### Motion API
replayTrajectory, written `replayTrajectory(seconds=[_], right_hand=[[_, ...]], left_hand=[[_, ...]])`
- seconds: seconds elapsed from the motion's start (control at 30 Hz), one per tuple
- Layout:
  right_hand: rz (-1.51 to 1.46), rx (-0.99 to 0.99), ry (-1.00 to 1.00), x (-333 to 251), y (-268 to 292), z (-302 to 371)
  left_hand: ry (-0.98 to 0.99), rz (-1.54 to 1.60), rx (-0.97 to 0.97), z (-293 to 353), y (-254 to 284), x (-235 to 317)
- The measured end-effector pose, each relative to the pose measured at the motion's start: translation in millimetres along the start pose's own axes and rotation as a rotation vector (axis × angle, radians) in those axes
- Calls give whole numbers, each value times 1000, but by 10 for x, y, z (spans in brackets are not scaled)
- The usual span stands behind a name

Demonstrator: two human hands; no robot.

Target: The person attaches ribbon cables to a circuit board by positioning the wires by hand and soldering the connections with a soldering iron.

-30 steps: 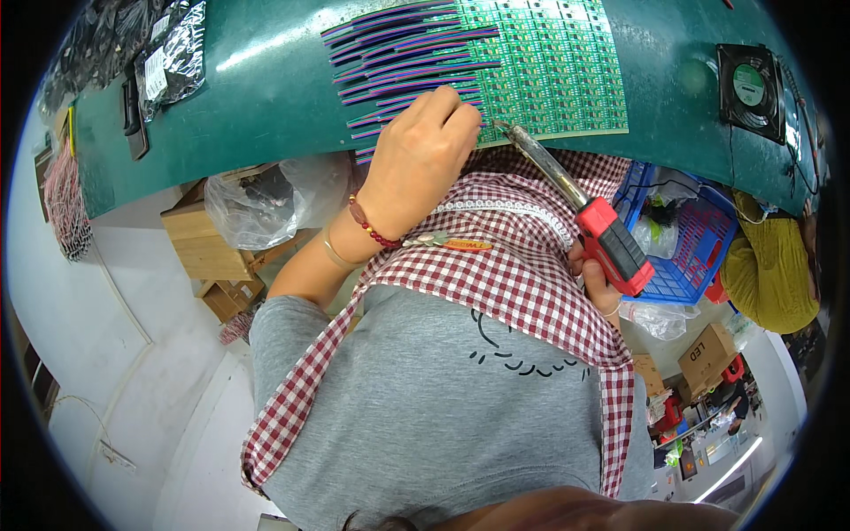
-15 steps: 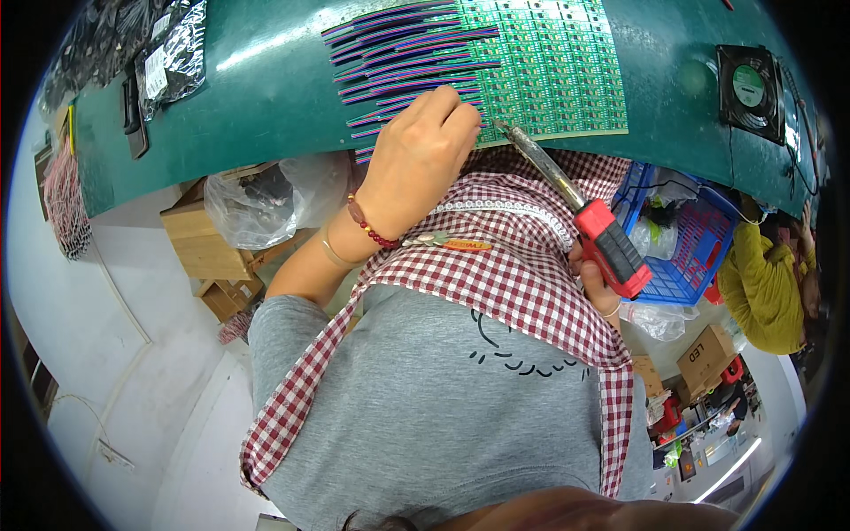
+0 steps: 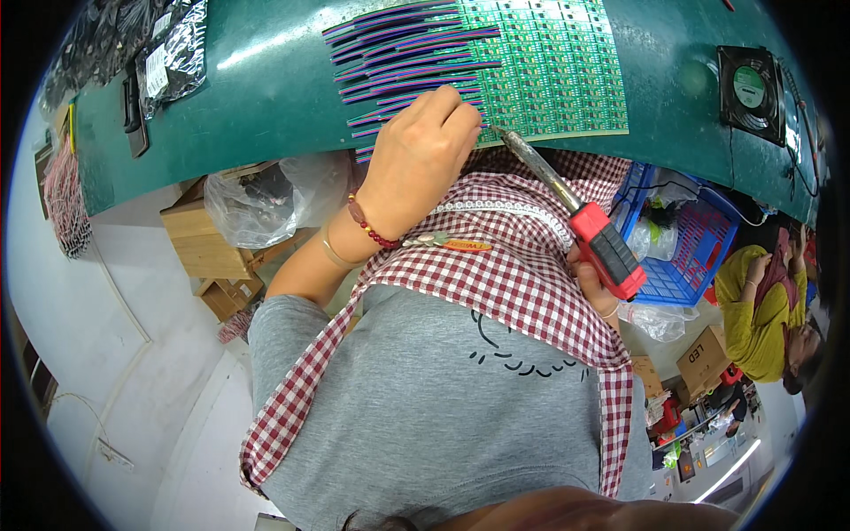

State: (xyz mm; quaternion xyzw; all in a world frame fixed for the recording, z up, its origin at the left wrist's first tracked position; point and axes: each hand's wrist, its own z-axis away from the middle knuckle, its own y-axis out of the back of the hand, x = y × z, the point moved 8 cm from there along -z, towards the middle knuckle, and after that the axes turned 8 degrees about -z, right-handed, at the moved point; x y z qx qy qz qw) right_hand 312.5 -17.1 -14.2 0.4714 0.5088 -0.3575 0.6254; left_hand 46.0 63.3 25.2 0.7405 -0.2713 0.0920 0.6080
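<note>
A green panel of small circuit boards [image 3: 558,71] lies near the front edge of the table. Flat multicoloured ribbon wires [image 3: 403,53] run leftward in a row from its left side. Over the nearest wires is my left hand [image 3: 425,142], its fingers pinched together at the panel's front left corner. Whatever lies between those fingertips is hidden. My right hand [image 3: 591,279] is wrapped round the red and black handle of a soldering iron [image 3: 606,248], and its fingers are partly covered by it. The iron's tip points up and left, close to the panel's near edge by my left fingertips.
On the green table [image 3: 266,97] stand a small black fan [image 3: 750,93] at right and a black-handled knife [image 3: 133,115] beside black plastic bags [image 3: 173,62] at left. A blue crate [image 3: 677,274] and a cardboard box [image 3: 208,239] sit below. A co-worker in yellow [image 3: 753,301] is at right.
The soldering iron has shifted slightly left, its tip nearer my left fingertips. My left hand holds still. The co-worker at right has changed posture, with head and hands now showing.
</note>
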Motion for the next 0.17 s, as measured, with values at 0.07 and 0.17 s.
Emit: replayTrajectory(seconds=[0.07, 0.17], right_hand=[[-44, -18, -52, 46, -15, -5], [1, -12, -32, 15, 1, -8]], left_hand=[[-2, -2, 3, 1, 3, 3], [-5, -6, 1, 4, 8, 2]])
